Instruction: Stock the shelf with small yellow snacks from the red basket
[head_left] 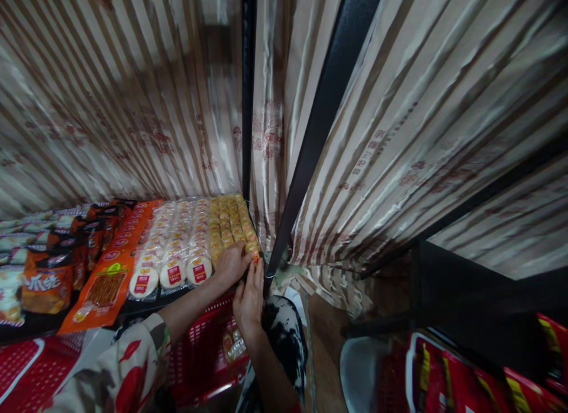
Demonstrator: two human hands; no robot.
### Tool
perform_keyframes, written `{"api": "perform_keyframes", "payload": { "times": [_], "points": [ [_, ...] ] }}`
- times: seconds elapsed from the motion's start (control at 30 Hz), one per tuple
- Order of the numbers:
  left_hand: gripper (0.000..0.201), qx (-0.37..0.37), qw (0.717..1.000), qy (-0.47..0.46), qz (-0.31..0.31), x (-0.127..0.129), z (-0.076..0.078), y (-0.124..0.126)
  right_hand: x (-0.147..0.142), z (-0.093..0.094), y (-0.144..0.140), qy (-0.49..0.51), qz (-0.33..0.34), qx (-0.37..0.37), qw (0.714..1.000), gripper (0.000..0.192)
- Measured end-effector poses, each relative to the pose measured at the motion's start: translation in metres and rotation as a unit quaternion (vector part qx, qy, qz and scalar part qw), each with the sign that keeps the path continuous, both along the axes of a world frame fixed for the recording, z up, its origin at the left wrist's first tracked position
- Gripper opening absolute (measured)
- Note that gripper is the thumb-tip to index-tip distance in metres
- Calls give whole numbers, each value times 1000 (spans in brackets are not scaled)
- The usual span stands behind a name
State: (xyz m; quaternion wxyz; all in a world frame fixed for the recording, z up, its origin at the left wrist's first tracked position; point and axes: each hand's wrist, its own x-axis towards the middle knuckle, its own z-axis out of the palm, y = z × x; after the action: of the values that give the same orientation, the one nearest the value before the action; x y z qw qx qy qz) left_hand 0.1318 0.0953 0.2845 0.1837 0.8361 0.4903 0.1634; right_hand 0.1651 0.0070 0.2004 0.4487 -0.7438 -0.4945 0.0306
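Both your hands are up at the front right corner of the shelf (146,303), right where the black upright post (310,141) comes down. Your left hand (231,264) sits curled over the near end of the row of small yellow-wrapped snack packs (231,223), fingers bunched together on top of the last pack. Your right hand (249,300) comes up from just below it, fingers held straight and pressed side by side, tips touching that same end pack next to the post. Can't tell if the thumb is pinching anything, it's hidden behind the palm.

The yellow row runs back along the shelf hugging the post side. Just left of it, further from the post, are rows of round white cakes with red labels (177,253), then a long orange packet (110,271), then dark orange snack bags (48,280) way out at the far end from the post.

Under the shelf edge, below your hands and left of the post's foot, there's a red plastic basket (199,354) with a few wrapped packs in it. Striped beige curtain (421,135) hangs behind and to the right of the post, and red packets (448,377) sit low down well off to the post's right.
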Motion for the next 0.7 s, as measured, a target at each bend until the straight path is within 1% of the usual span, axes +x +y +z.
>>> {"api": "perform_keyframes", "payload": {
  "times": [0.17,0.27,0.4,0.6,0.7],
  "points": [
    [16,43,998,-1,-37,10,1,4,1,-5,6,5,-7,5,1000,61],
    [15,82,995,-1,-48,14,0,5,1,-7,9,5,-13,9,1000,63],
    [20,126,991,-6,-50,17,-3,7,4,-8,12,9,-22,7,1000,65],
    [23,152,988,-21,-34,20,-15,14,9,-5,16,23,-21,17,999,68],
    [23,157,987,-19,-31,21,-18,17,10,-4,19,26,-20,19,999,69]
  ]
}}
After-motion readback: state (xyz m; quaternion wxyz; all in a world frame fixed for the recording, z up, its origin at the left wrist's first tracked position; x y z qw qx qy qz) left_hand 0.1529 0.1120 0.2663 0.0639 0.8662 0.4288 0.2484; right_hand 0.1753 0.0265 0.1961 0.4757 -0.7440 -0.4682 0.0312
